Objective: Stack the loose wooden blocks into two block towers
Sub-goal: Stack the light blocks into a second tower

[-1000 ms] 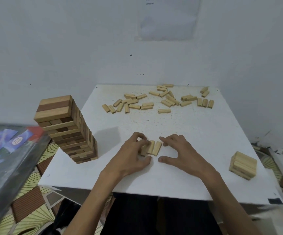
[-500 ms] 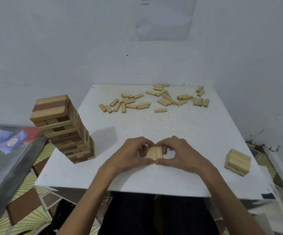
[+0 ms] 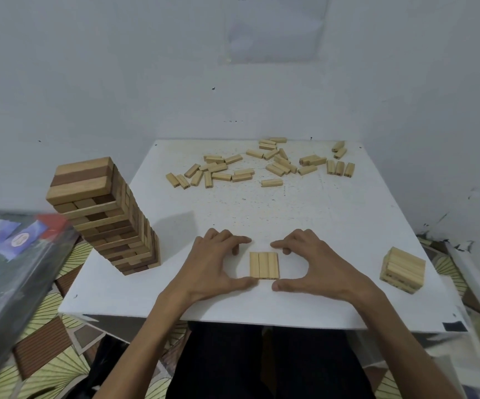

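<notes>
View: head, looking down over the table [image 3: 261, 214].
Three-block row [image 3: 264, 265]: flat, side by side, near the front edge, between both hands.
Left hand [image 3: 215, 263]: spread open, gripping nothing, thumb tip at the row's near left corner.
Right hand [image 3: 316, 266]: spread open, holding nothing, thumb tip just beside the near right corner.
Tall tower [image 3: 109, 214]: two-toned, left side.
Short stack [image 3: 402, 269]: front right corner.
Loose blocks [image 3: 261, 165]: scattered along the far side.

Bare tabletop [image 3: 261, 214] lies open beyond the three-block row [image 3: 264, 265]; a tall tower [image 3: 106, 214] stands to its left, a small stack [image 3: 402, 269] to its right, and loose blocks [image 3: 261, 165] lie scattered farther beyond.
</notes>
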Tool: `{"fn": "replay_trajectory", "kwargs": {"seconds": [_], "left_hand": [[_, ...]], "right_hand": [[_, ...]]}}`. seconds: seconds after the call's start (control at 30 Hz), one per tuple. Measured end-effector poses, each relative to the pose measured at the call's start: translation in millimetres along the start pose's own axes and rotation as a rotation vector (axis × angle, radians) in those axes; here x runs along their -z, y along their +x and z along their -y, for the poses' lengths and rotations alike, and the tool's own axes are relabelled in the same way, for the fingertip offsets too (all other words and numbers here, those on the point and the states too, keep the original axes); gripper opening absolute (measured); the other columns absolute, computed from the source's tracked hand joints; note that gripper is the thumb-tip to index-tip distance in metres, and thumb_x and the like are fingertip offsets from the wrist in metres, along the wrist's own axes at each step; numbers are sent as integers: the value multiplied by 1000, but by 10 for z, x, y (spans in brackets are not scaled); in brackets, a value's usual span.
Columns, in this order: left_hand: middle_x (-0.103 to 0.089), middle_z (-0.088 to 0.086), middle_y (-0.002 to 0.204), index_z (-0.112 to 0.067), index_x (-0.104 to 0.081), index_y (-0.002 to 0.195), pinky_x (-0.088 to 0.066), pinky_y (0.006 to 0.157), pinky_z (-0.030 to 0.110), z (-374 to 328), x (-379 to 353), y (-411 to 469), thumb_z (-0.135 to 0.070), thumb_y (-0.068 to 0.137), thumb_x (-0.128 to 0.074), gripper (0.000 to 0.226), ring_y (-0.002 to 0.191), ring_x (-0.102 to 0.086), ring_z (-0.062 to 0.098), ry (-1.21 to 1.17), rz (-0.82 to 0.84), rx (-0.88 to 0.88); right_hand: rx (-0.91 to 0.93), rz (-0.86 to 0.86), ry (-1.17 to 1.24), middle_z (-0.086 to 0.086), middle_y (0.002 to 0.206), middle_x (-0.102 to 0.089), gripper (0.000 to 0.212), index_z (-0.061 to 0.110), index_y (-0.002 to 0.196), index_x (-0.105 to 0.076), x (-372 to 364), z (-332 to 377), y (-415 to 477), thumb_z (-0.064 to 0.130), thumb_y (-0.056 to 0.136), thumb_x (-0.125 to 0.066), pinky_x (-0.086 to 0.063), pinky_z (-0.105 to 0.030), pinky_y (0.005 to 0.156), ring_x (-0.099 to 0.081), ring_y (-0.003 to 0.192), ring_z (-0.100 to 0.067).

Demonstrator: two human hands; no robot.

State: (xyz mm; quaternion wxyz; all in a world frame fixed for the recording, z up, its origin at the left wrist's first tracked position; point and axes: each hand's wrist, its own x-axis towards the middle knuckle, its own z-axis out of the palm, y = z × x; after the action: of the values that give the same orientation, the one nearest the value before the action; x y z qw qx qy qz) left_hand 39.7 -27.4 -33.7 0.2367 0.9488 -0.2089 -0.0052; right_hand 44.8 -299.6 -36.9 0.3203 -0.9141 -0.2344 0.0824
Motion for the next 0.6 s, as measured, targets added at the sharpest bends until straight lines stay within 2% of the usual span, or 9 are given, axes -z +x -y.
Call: {"fn": "replay_trajectory", "kwargs": {"seconds": [0.17,0.37,0.6], "left_hand": [[-62,-26,99,-48,-67,121,-32,88,30,27,-100,21,-82,66,-69,65,104,-45,1,-174,-58,18],[-64,-26,101,-46,-67,120,-34,93,33,8,-95,64,-78,67,-69,61,106,-48,6,-191,-22,5],[-62,-22,93,-43,-67,118,-35,88,31,-64,-113,85,-69,68,-70,57,101,-48,5,-138,-9,-6]], "right_hand": [[49,-28,-22,25,109,-49,68,44,135,-58,-56,12,57,71,75,-74,-35,-27,103,-39,117,0],[66,-73,4,26,106,-53,62,43,129,-63,-118,1,82,71,75,-74,-40,-32,100,-42,114,-2],[83,-136,-9,23,102,-52,55,40,124,-64,-192,15,77,66,77,-73,-42,-36,97,-43,109,-1]]}}
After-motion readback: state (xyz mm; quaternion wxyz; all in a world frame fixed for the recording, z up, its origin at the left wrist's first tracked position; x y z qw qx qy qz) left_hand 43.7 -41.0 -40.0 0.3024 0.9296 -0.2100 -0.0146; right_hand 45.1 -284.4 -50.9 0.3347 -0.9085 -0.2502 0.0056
